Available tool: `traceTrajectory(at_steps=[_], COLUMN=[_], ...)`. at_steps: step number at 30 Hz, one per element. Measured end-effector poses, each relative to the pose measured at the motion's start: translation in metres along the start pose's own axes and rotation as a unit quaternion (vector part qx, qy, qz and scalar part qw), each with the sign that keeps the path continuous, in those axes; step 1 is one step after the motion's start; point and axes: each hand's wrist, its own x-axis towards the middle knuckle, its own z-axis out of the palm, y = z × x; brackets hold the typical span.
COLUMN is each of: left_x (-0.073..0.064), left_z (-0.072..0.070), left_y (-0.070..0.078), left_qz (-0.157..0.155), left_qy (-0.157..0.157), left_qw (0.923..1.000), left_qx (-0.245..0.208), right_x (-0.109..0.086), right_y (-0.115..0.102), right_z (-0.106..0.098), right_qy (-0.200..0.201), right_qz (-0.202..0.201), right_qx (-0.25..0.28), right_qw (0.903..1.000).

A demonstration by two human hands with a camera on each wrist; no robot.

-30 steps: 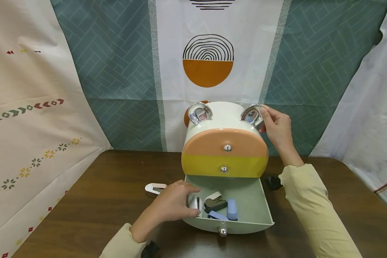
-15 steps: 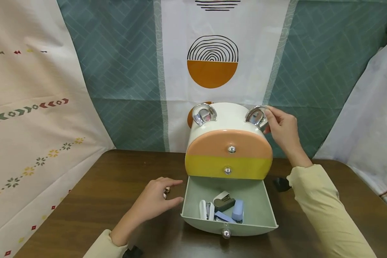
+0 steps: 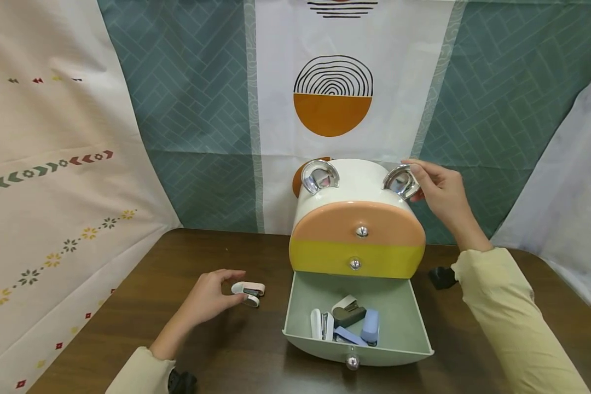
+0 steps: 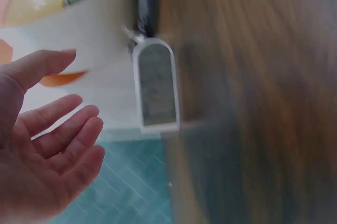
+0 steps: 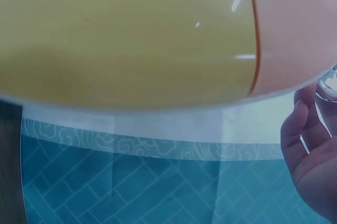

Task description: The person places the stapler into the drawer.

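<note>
My left hand [image 3: 208, 300], thumb and fingers spread, reaches beside a small white stapler [image 3: 248, 289] on the table. In the left wrist view the left hand [image 4: 52, 139] holds nothing; the stapler [image 4: 157, 87] appears blurred and apart from it. My right hand [image 3: 443, 194] pinches the rim of the right silver ear [image 3: 399, 180] on a rounded drawer box [image 3: 359, 183]. In its pulled-out green drawer [image 3: 399, 323] lie a white stapler [image 3: 317, 324], a dark stapler [image 3: 349, 316], a pale blue stapler [image 3: 370, 326] and a darker blue one [image 3: 349, 335].
Above the drawer are an orange front [image 3: 335, 221] and a yellow front [image 3: 320, 257], both shut, with silver knobs. The box stands towards the back of a dark wooden table [image 3: 256, 350]. Patterned cloth [image 3: 202, 109] hangs behind and at the sides.
My left hand has let go of the white stapler inside the drawer and moved left, out to the stapler on the table. The right hand keeps its grip on the silver ear.
</note>
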Motion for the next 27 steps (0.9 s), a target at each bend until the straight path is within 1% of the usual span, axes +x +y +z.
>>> traceTrajectory(at_steps=[3,7,12,14,17,21,25,27], left_x=[0.007,0.016,0.026,0.028,0.03,0.03,0.029,0.028], left_z=[-0.001,0.0,0.005,0.007,0.009,0.011,0.011,0.012], left_y=[-0.008,-0.014,-0.018,-0.019,-0.021,-0.022,-0.021,-0.02], left_qz=[0.002,0.004,-0.017,-0.029,-0.033,-0.024,-0.026,-0.029], left_qy=[-0.04,-0.091,-0.132,-0.138,-0.142,-0.133,-0.119,-0.109], left_qw=[0.999,0.9945,0.9887,0.9875,0.9868,0.9877,0.9891,0.9901], left_qx=[0.02,0.052,0.068,0.07,0.071,0.079,0.082,0.084], right_x=[0.001,0.002,0.002,0.002,0.002,0.002,0.001,0.0], right_y=[0.001,0.002,0.001,0.001,0.0,0.001,-0.001,-0.005], right_z=[0.0,-0.001,0.0,0.001,0.002,0.002,0.002,0.002], right_qy=[-0.004,-0.007,-0.005,-0.005,-0.005,-0.001,0.001,0.003], right_qz=[0.007,0.012,0.016,0.019,0.023,0.028,0.027,0.026], right_qx=[0.019,0.033,0.042,0.045,0.04,0.028,0.027,0.03], right_qw=[0.9998,0.9994,0.999,0.9988,0.9989,0.9992,0.9993,0.9992])
